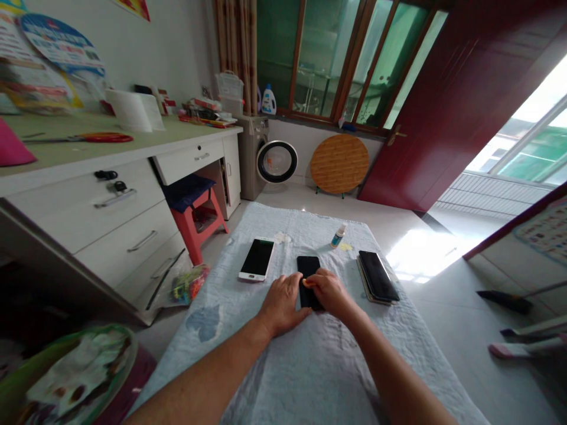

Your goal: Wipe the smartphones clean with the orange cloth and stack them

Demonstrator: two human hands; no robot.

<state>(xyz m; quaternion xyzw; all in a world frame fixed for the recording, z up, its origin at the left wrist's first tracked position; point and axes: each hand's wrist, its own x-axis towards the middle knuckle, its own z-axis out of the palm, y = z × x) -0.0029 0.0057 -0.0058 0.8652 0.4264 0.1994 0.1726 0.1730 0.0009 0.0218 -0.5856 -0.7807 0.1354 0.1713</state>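
Black rectangular smartphone [309, 267]: I see it flat, pale-blue cloth [305, 372] beneath.
Left hand [281, 303]: at its left edge; grip, I can't tell.
Right hand [331, 290]: pinching a small orange piece [306, 283] over its screen.

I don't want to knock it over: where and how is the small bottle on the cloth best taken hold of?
The small bottle is probably best held around its body, below the white cap, coming from the right: it looks narrow and upright, and the middle phone lies to its near left.
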